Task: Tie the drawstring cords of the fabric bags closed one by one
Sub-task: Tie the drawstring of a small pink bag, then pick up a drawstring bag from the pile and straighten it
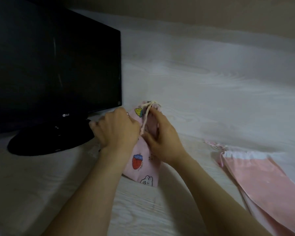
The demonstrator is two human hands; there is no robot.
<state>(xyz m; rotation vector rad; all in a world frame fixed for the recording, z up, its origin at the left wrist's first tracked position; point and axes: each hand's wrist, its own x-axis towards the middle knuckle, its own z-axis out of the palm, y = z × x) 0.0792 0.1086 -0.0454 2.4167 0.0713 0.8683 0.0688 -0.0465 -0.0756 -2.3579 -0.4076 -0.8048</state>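
Right hand is closed at the neck of the printed pink bag, thumb and fingers drawn together on the cream cord. Left hand lies just beside it, back to the camera, fingers curled. It touches the bag's left edge, but the hand hides its own grip, so whether it pinches the cord cannot be told.

Head view, task items: the cord runs taut from the gathered mouth of the printed pink bag down to where the two hands meet. This bag lies on the white wood-grain table, mouth away from the person, with strawberry and rabbit prints showing below the hands. A plain pink bag with a white band at its top lies flat to the right, well apart, thin cords lying at its upper left corner.

Head view, surroundings: a black monitor, screen dark, stands at the left on a round black stand. The left hand's fingertips are near the stand's edge. The frame is slightly blurred.
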